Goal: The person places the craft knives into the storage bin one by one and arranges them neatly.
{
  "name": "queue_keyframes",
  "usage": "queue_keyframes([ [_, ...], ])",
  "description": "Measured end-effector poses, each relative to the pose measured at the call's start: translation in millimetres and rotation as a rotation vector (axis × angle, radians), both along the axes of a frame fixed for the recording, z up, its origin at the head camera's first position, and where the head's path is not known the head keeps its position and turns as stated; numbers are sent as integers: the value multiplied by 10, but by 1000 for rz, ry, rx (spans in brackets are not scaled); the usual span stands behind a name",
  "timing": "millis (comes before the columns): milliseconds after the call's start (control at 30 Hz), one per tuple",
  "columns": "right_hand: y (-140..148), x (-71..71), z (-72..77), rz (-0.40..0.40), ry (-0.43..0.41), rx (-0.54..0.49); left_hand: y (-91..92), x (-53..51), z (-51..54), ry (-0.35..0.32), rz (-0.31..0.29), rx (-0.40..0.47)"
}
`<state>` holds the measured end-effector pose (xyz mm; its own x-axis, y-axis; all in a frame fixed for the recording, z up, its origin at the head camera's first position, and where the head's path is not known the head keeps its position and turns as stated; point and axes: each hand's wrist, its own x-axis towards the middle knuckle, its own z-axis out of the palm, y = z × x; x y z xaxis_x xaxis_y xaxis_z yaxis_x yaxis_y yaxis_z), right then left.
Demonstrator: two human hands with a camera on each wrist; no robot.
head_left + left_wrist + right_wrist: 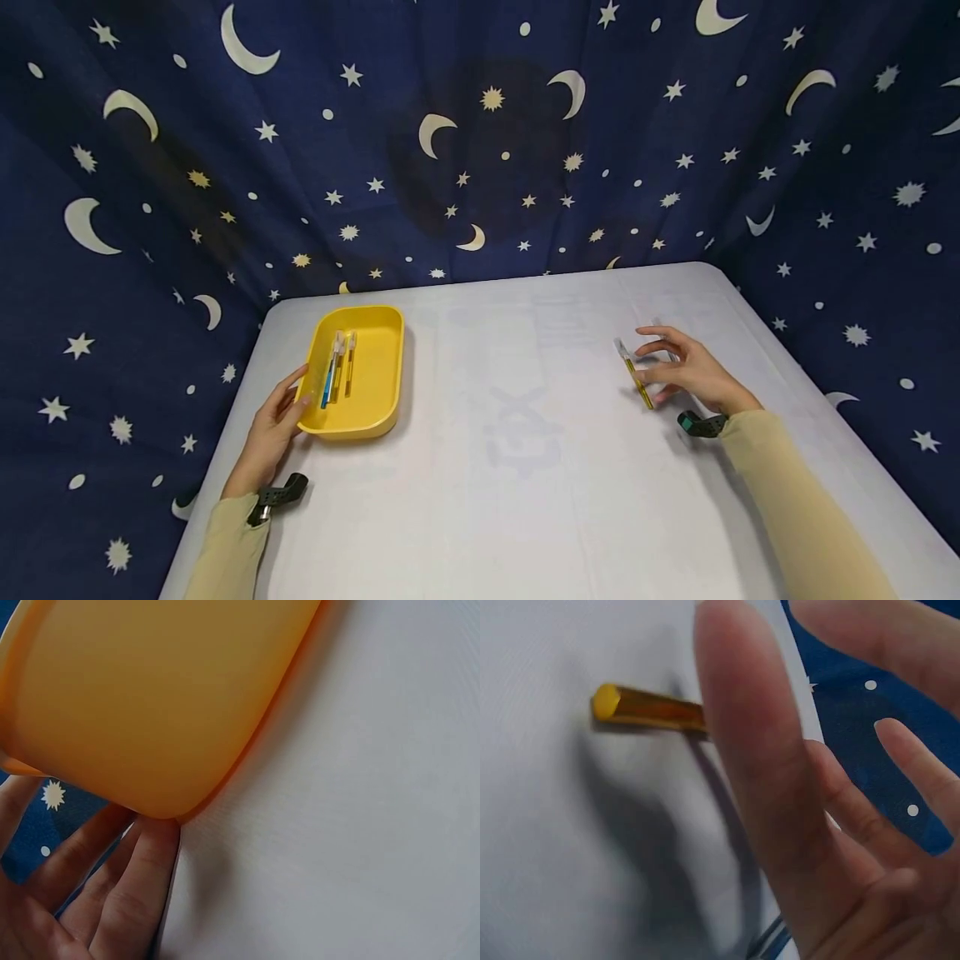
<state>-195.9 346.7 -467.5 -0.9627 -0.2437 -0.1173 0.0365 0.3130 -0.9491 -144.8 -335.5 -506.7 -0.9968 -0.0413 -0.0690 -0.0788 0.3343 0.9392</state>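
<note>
My left hand (270, 429) holds the left side of a yellow plastic tray (385, 367), its thumb at the rim. In the left wrist view, fingers (142, 877) touch the outer wall and lower edge of the tray (165, 712). Several slim capped pens (349, 367) lie inside, gold and blue. Over the right part of the table, my right hand (693, 371) hovers beside a gold pen (637, 379) with a clear cap, thumb and fingers spread apart. Seen from the right wrist, the thumb (750, 712) covers part of that pen (656, 712).
Another pen (665, 337) with a clear part lies partly hidden behind my right hand. A white cloth covers the table (480, 500). Dark blue curtains (480, 167) with moons and stars stand along its back and sides.
</note>
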Motion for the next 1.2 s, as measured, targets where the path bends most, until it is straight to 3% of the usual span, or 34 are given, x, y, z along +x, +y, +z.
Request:
queue_keyframes([
  [233,16,-37,-70,-12,7,95,28,-10,31,8,7,12],
  [500,19,-54,-55,-9,7,172,43,-1,25,-10,16,22],
  [833,-29,-171,-90,48,-18,284,30,5,17,-5,15,5],
  [1200,-14,-202,-37,75,-112,198,24,7,21,-14,15,2],
])
